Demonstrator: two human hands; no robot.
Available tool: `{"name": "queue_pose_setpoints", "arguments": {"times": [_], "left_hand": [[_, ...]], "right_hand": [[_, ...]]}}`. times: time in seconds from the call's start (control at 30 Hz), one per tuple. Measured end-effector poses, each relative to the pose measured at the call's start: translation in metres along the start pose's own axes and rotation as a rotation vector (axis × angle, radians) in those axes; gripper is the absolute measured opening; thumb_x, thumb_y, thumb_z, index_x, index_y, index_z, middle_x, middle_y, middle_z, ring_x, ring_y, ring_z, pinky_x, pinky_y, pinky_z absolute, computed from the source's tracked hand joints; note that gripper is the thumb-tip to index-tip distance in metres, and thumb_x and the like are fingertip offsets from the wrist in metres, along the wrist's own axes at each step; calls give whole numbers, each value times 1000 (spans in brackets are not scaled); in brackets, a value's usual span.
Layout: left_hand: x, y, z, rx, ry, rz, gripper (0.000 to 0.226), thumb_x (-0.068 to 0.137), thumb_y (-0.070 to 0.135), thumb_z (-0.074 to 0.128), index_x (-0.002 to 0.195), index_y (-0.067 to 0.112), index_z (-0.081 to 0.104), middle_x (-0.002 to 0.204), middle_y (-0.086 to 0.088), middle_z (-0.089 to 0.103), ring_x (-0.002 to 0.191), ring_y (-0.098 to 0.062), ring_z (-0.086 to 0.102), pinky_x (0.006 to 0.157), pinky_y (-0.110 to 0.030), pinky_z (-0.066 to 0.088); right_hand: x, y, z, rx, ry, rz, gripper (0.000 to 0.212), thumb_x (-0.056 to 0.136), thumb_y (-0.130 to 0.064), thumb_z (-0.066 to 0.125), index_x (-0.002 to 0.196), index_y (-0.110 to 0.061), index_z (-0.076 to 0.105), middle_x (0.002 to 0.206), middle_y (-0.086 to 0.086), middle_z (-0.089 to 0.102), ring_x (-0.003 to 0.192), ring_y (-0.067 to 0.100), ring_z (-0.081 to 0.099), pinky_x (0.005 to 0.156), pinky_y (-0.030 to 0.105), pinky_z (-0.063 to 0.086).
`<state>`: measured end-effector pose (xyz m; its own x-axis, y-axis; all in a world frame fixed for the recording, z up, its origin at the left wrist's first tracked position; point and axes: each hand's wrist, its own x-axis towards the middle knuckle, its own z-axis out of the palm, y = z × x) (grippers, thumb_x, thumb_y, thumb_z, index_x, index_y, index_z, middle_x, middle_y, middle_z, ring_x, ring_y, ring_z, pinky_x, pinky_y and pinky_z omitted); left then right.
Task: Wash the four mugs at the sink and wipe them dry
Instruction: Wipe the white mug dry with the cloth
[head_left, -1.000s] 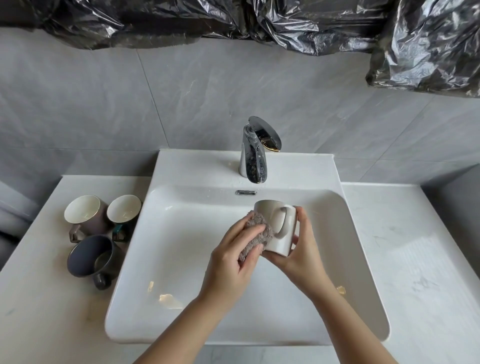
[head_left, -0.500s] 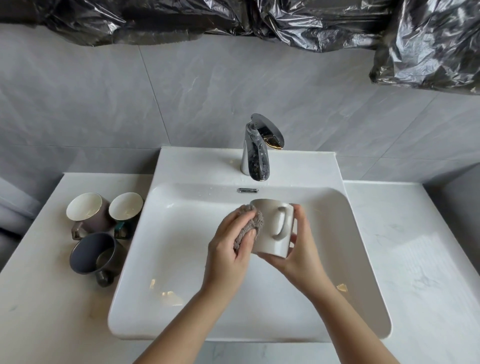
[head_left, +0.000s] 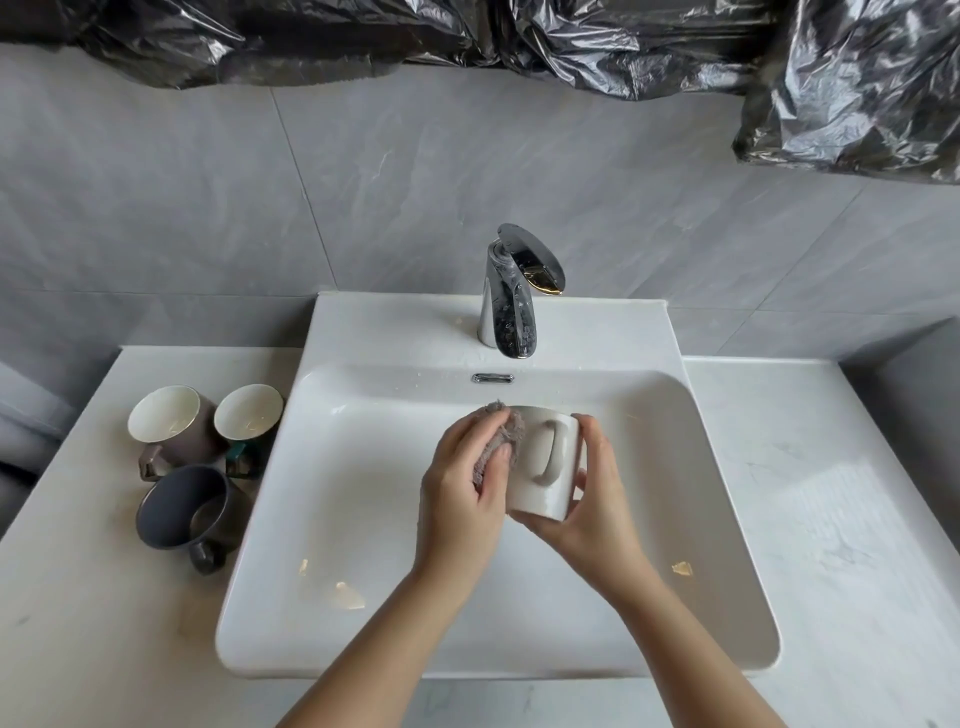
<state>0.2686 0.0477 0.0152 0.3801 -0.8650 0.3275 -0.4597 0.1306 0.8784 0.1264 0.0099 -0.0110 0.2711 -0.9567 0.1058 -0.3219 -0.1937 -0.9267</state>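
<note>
The grip of the right hand (head_left: 592, 501) curls round the white mug (head_left: 545, 467), held above the sink (head_left: 332, 467) with rim pointing away and handle up, while the left hand (head_left: 460, 493) pinches a grey cloth (head_left: 501, 439) against its left wall.

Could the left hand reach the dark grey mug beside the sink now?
Probably yes: the dark grey mug sits on the left hand's side with nothing between, but that hand grips the cloth.

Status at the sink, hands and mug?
Left hand holds grey cloth against white mug. Right hand grips mug over sink. Nothing in the way.
</note>
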Motion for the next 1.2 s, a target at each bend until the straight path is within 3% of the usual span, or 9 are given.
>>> {"name": "queue_pose_setpoints", "arguments": {"times": [0.23, 0.4, 0.57, 0.7, 0.77, 0.87, 0.97, 1.07, 1.2], "left_hand": [[-15, -5, -7, -154, -37, -347, 31, 97, 10, 54, 124, 25, 62, 117, 26, 60, 110, 14, 55, 97, -11, 42], [11, 6, -22, -588, -283, -886, 39, 92, 49, 55, 112, 17, 66, 99, -6, 71, 82, -25, 68, 71, -40, 56], [36, 14, -32, -735, -521, -1225, 59, 70, 59, 67, 115, 22, 67, 111, -4, 73, 103, -24, 68, 89, -50, 54], [34, 7, -27, -720, -483, -1213, 35, 85, 41, 62, 110, 18, 68, 99, -6, 72, 87, -23, 68, 86, -46, 52], [35, 1, -28, -719, -433, -1141, 47, 78, 42, 67, 117, 16, 65, 108, -11, 71, 90, -25, 67, 86, -50, 52], [38, -8, -32, -709, -328, -953, 77, 53, 45, 74, 123, 17, 57, 119, -18, 64, 97, -29, 63, 78, -55, 50], [36, -13, -35, -672, -325, -775, 69, 52, 44, 71, 117, 22, 57, 111, -9, 65, 97, -25, 60, 77, -46, 43], [27, -18, -35, -600, -400, -625, 64, 58, 42, 69, 119, 27, 57, 107, 1, 66, 90, -22, 55, 69, -40, 38], [19, -21, -36, -558, -405, -547, 63, 62, 44, 62, 123, 32, 54, 100, 2, 62, 74, -18, 48, 53, -24, 35]], "right_hand": [[-2, 2, 0, 36, 21, -4, 98, 62, -43, 90, 140, -36, 30, 138, 1, 46, 117, 22, 57, 83, 47, 57], [-1, 5, 3, -86, 59, -164, 96, 67, -18, 89, 142, -24, 30, 142, -2, 38, 125, 22, 49, 79, 28, 56], [-8, 12, 5, -296, 97, -334, 105, 62, 4, 88, 142, -25, 26, 155, -17, 19, 137, -11, 27, 65, 40, 59], [-14, 9, 1, -316, 54, -394, 110, 63, 6, 85, 146, -31, 23, 159, -4, 19, 141, -3, 30, 66, 38, 58], [-14, 7, -8, -297, -88, -347, 114, 70, -1, 79, 153, -43, 12, 164, -3, 9, 138, 11, 40, 77, 42, 59], [-15, -4, -23, 103, -322, 134, 107, 73, -19, 69, 143, -67, 4, 163, -17, 13, 133, 17, 50, 98, 42, 53], [-4, -17, -20, 790, -390, 624, 107, 52, -52, 88, 145, -43, 34, 143, 17, 52, 115, 33, 64, 89, 49, 55], [1, -22, -9, 857, -365, 704, 111, 43, -67, 88, 135, -13, 55, 115, 23, 68, 102, 37, 67, 81, 45, 57], [-7, -21, -1, 841, -273, 623, 86, 48, -62, 90, 116, -11, 71, 121, 25, 66, 109, 42, 65, 85, 43, 57]]}}
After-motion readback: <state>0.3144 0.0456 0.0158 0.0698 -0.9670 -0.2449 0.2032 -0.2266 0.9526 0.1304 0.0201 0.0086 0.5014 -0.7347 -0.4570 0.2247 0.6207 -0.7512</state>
